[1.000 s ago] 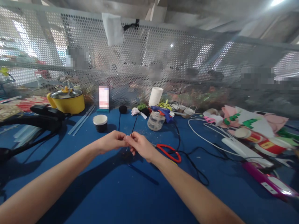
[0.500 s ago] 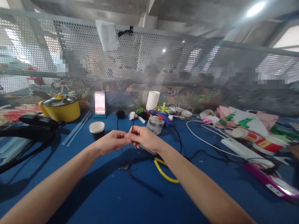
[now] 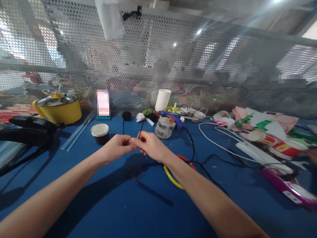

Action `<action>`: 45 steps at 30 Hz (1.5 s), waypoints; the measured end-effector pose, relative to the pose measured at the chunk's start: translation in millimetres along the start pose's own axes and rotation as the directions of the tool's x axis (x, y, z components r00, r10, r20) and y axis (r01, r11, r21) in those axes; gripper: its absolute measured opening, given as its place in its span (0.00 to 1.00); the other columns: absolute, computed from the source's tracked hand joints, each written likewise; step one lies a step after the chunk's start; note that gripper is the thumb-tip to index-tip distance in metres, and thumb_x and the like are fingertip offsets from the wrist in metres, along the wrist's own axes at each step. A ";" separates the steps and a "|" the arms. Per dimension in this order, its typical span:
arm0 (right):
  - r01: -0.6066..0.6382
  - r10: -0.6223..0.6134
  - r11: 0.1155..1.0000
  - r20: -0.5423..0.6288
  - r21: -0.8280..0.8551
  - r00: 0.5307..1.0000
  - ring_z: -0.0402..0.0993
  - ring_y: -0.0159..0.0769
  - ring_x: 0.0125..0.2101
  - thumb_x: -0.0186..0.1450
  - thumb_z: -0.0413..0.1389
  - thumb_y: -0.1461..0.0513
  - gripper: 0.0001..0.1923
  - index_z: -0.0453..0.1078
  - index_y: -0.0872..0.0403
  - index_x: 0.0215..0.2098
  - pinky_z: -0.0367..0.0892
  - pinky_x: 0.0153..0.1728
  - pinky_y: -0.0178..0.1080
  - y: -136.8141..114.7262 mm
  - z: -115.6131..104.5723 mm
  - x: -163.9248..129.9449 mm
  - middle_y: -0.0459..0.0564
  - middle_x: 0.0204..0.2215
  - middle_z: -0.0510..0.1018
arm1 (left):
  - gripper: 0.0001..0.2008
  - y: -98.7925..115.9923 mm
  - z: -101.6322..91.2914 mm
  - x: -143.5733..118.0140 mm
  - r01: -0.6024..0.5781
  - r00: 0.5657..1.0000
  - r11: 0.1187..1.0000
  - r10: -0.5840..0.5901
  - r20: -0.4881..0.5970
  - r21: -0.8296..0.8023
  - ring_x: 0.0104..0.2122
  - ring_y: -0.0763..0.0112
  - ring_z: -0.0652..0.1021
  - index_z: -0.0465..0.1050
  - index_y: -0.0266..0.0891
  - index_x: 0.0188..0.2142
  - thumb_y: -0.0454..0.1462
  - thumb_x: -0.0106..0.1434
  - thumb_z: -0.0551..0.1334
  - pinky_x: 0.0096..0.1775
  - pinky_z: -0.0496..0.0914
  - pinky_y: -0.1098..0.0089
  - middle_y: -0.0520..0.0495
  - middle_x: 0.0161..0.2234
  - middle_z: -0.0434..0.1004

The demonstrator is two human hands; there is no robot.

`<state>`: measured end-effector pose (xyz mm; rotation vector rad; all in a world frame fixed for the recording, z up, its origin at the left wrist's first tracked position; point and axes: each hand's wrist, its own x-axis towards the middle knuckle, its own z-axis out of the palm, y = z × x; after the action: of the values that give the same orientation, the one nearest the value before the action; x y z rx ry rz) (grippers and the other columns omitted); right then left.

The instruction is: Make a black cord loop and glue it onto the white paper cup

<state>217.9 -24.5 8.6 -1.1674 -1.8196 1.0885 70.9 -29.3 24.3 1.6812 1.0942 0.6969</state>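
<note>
My left hand (image 3: 118, 147) and my right hand (image 3: 150, 144) meet fingertip to fingertip over the table, both closed in a pinch. A thin black stem (image 3: 141, 128) rises from between my right thumb and fingers. What my left fingertips pinch is hidden. Just beyond my left hand is a round black ball (image 3: 126, 115), with a thin dark line running from it down behind that hand. Another dark round piece (image 3: 151, 117) lies past the top of the stem; whether they join I cannot tell. A dark-rimmed paper cup (image 3: 100, 133) stands left of my left hand.
A clear jar (image 3: 164, 128) with a blue glue gun (image 3: 173, 118) on it stands beyond my right hand. Yellow tubing (image 3: 173, 180) curves beside my right forearm. Left are a yellow pot (image 3: 60, 110) and a phone (image 3: 103, 103); right, a purple device (image 3: 284, 186) with cables.
The view has tilted down a little, so the background sits higher. My hands stay pinched together, and the stem in my right fingers leans further right. More of the jar shows.
</note>
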 end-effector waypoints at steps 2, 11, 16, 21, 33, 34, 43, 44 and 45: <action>-0.009 0.009 0.999 -0.007 0.051 1.000 0.60 0.24 0.14 0.55 0.52 0.50 0.18 0.58 0.56 0.22 0.58 0.14 0.28 -1.0 0.8 -0.2 0.40 0.13 0.62 | 0.08 -0.1 -0.1 -0.9 0.006 1.000 0.999 -0.005 0.006 -0.034 0.17 0.83 0.57 0.65 0.34 0.20 0.38 0.49 0.60 0.19 0.49 0.76 0.58 0.16 0.58; -0.074 0.020 0.947 0.173 0.312 0.985 0.66 0.25 0.18 0.61 0.48 0.55 0.13 0.61 0.57 0.25 0.62 0.15 0.27 -7.1 -0.4 -6.7 0.44 0.20 0.66 | 0.11 3.3 0.4 -3.7 -0.041 0.978 0.907 -0.049 -0.202 -0.420 0.14 0.84 0.55 0.62 0.35 0.19 0.39 0.48 0.62 0.18 0.48 0.77 0.59 0.12 0.57; -0.044 0.015 0.972 0.123 0.232 0.992 0.65 0.23 0.17 0.59 0.49 0.64 0.07 0.60 0.57 0.24 0.61 0.15 0.27 -9.2 6.5 -9.0 0.43 0.19 0.67 | 0.09 1.1 3.6 -3.9 -0.092 0.956 0.923 -0.022 -0.292 -0.373 0.15 0.83 0.58 0.63 0.35 0.20 0.38 0.48 0.62 0.18 0.51 0.77 0.58 0.14 0.58; -0.009 -0.008 0.983 0.094 0.184 0.996 0.65 0.24 0.17 0.59 0.49 0.63 0.06 0.61 0.57 0.24 0.61 0.15 0.27 -7.4 10.5 -9.3 0.43 0.19 0.67 | 0.09 -3.9 5.5 -2.8 -0.106 0.952 0.939 0.001 -0.305 -0.328 0.15 0.83 0.57 0.63 0.35 0.20 0.38 0.49 0.61 0.18 0.50 0.76 0.57 0.15 0.59; 0.064 -0.084 0.981 0.102 0.185 0.991 0.66 0.26 0.21 0.56 0.53 0.54 0.13 0.63 0.56 0.32 0.63 0.19 0.30 -7.7 -21.6 -4.4 0.44 0.23 0.67 | 0.10 -0.7 3.9 -7.5 -0.008 0.996 0.939 -0.022 -0.083 -0.344 0.15 0.84 0.54 0.62 0.36 0.21 0.39 0.50 0.61 0.19 0.46 0.75 0.60 0.14 0.53; 0.062 -0.096 0.963 0.120 0.262 0.988 0.65 0.25 0.21 0.55 0.55 0.54 0.14 0.63 0.56 0.33 0.62 0.19 0.30 -7.1 -23.4 -3.8 0.43 0.23 0.67 | 0.10 -0.4 4.7 -8.4 0.021 0.999 0.931 -0.029 -0.016 -0.365 0.15 0.84 0.53 0.62 0.35 0.21 0.39 0.50 0.61 0.19 0.45 0.75 0.60 0.13 0.52; 0.022 -0.082 0.974 0.260 0.225 0.962 0.63 0.23 0.17 0.55 0.55 0.54 0.14 0.61 0.57 0.25 0.61 0.18 0.29 -6.8 -18.6 -5.4 0.41 0.17 0.66 | 0.10 1.3 6.6 -10.9 0.059 0.991 0.977 -0.034 0.126 -0.206 0.17 0.83 0.52 0.65 0.34 0.24 0.40 0.51 0.59 0.20 0.45 0.74 0.57 0.17 0.58; 0.031 -0.077 0.980 0.235 0.194 0.969 0.62 0.23 0.17 0.55 0.55 0.53 0.14 0.61 0.56 0.25 0.61 0.18 0.29 -6.1 -17.9 -4.7 0.41 0.17 0.66 | 0.10 1.2 6.1 -10.5 0.048 0.996 0.987 -0.036 0.081 -0.155 0.17 0.83 0.53 0.64 0.34 0.23 0.40 0.51 0.59 0.20 0.46 0.74 0.57 0.17 0.57; 0.038 -0.074 0.986 0.215 0.165 0.974 0.62 0.23 0.17 0.55 0.54 0.53 0.14 0.60 0.56 0.25 0.61 0.17 0.29 -5.1 -17.1 -4.0 0.41 0.17 0.65 | 0.10 0.7 5.7 -9.9 0.035 0.999 0.994 -0.032 0.033 -0.100 0.17 0.82 0.54 0.63 0.35 0.21 0.40 0.51 0.58 0.20 0.47 0.74 0.58 0.16 0.56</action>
<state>232.5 -24.8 19.6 -0.9253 -1.8789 1.3493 71.7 -40.7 23.3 1.5793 1.0461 0.6908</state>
